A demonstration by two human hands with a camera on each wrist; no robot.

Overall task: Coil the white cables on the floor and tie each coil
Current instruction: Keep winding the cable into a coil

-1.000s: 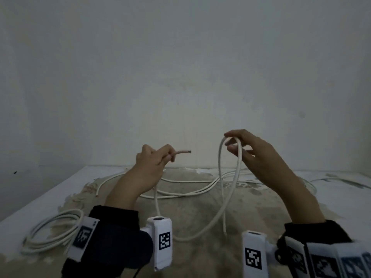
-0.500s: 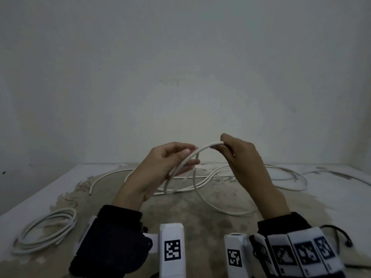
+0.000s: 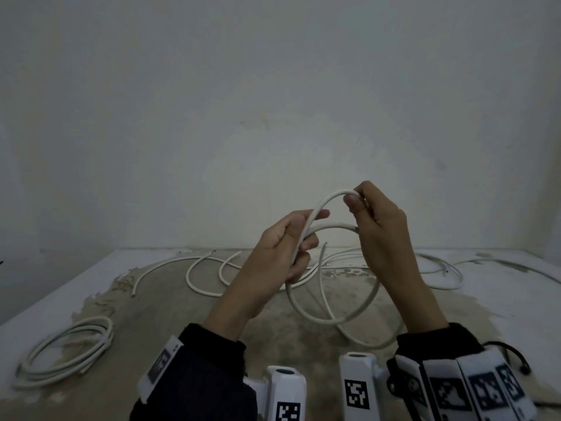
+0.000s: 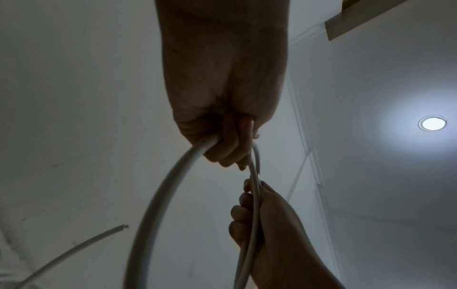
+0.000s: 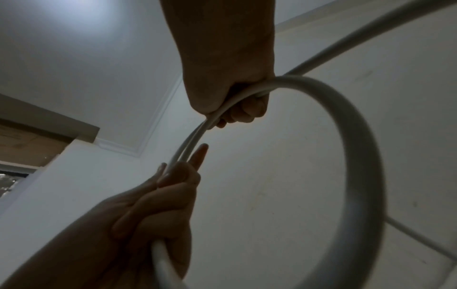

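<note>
I see dim, greyish frames; a round ceiling lamp (image 4: pixel 432 122) glares; hands read as dark silhouettes; wrist views bend at the edges.

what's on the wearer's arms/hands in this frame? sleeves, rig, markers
Both hands bare: left hand, right hand. Dark sleeves reach the wrists. Each wrist carries a white boxy camera with a black square marker, plus white bands printed with black square markers. A thin black cable loops off the right band.
</note>
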